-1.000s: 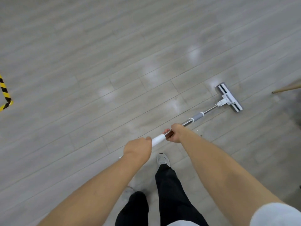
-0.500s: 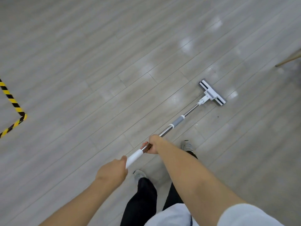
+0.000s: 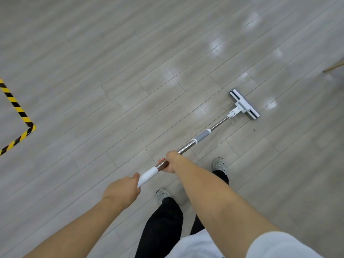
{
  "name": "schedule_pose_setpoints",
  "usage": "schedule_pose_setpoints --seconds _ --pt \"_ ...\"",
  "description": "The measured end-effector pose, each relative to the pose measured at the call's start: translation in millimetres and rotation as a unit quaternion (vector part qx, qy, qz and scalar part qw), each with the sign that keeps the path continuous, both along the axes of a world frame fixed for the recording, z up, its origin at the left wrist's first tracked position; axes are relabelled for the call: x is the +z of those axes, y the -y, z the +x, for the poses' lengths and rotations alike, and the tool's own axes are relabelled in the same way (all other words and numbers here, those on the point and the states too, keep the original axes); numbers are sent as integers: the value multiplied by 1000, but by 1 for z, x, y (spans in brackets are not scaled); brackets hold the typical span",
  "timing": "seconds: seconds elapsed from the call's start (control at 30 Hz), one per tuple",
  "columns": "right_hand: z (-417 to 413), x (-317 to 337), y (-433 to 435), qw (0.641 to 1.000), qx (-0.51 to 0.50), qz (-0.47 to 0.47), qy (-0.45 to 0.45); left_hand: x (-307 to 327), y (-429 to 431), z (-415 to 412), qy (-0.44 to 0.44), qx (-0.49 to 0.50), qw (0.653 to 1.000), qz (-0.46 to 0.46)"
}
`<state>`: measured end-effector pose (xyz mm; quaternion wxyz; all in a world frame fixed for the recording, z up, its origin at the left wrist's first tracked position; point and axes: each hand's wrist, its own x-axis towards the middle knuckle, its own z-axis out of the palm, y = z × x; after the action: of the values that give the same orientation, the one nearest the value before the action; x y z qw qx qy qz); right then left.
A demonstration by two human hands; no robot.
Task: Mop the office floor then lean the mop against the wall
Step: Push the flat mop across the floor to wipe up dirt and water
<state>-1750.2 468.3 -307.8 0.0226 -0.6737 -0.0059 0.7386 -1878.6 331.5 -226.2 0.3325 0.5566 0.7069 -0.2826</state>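
Two hands drive our mop [image 3: 202, 135]: the left hand [image 3: 122, 190] clenches the white end grip, the right hand [image 3: 170, 162] wraps the steel pole further down for leverage, pressing the mop head [image 3: 244, 104] flat on the floor [image 3: 111, 71] ahead.

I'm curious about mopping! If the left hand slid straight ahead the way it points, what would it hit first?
Probably the right hand, which grips the mop pole just ahead of the left hand; only the white grip lies between them.
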Motion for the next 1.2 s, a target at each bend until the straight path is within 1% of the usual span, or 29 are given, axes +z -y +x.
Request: schedule_pose_setpoints --seconds 0.2,0.4,0.57,0.7,0.83,0.93,1.03,1.1,1.2 --pt "49 -22 -49 1000 -16 -8 10 -18 -48 48 5 -14 1000 -5" --pt "118 -43 -119 1000 -25 8 -1 -39 -119 109 15 -14 1000 4" --pt "163 -51 -184 999 -32 39 10 -53 -190 156 28 -19 999 38" --pt "196 -57 -235 997 -28 60 39 -60 -244 189 38 -19 997 61" --pt "207 -57 -270 996 -29 71 47 -62 -277 198 34 -11 997 73" --pt "188 -48 -275 995 12 72 60 -52 -283 181 30 -3 997 78" --pt "167 -41 -260 994 40 75 62 -41 -270 161 43 10 996 73" --pt "155 -33 -235 995 42 65 60 -36 -245 149 51 17 996 66" --pt "135 -26 -177 996 45 54 50 -30 -181 134 66 32 996 48"
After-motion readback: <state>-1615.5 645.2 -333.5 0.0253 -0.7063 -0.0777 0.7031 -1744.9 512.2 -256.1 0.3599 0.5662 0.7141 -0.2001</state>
